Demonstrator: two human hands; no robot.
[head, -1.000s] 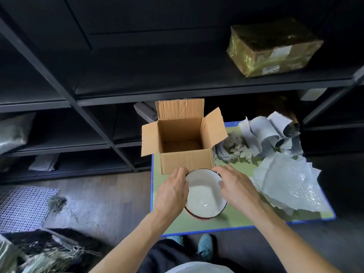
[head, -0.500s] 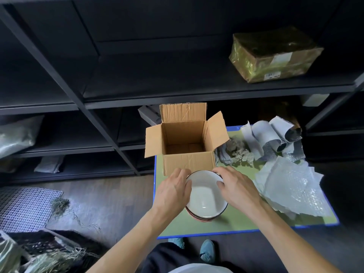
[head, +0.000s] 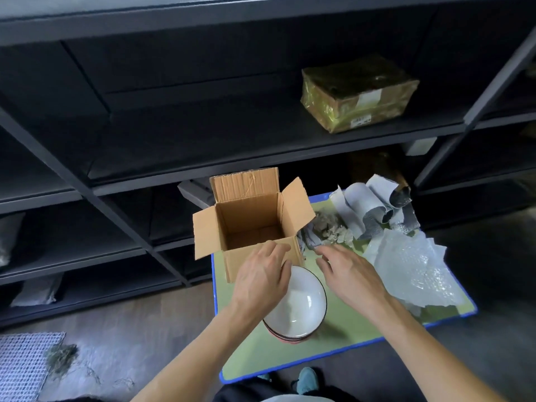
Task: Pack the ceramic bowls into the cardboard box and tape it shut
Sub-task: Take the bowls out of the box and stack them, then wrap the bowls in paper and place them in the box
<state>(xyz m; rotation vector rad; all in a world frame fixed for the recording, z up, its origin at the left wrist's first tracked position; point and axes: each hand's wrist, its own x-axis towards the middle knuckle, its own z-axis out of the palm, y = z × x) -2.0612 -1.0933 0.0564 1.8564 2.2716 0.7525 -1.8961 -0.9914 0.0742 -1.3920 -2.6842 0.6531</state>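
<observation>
Ceramic bowls (head: 301, 310) are stacked on the surface (head: 348, 343) just in front of the open cardboard box (head: 249, 224), with both hands held loosely above them.

Nearest, a teal shoe (head: 307, 379) is seen on the floor below the surface's blue edge. The white bowls, dark at the rim, are nested upright. Their left rim is covered by the left hand (head: 261, 277), whose relaxed fingers reach to the box's front wall and grip nothing. The right hand (head: 348, 274) is held just right of the bowls, fingers stretched out and empty. All four box flaps are raised or splayed, and no bowl is seen inside. To its right, crumpled paper (head: 330, 229), bubble wrap (head: 412, 271) and rolled grey sheets (head: 374, 204) are piled. Farther back, a wrapped parcel (head: 358, 92) is set on a dark shelf (head: 232, 146).
</observation>
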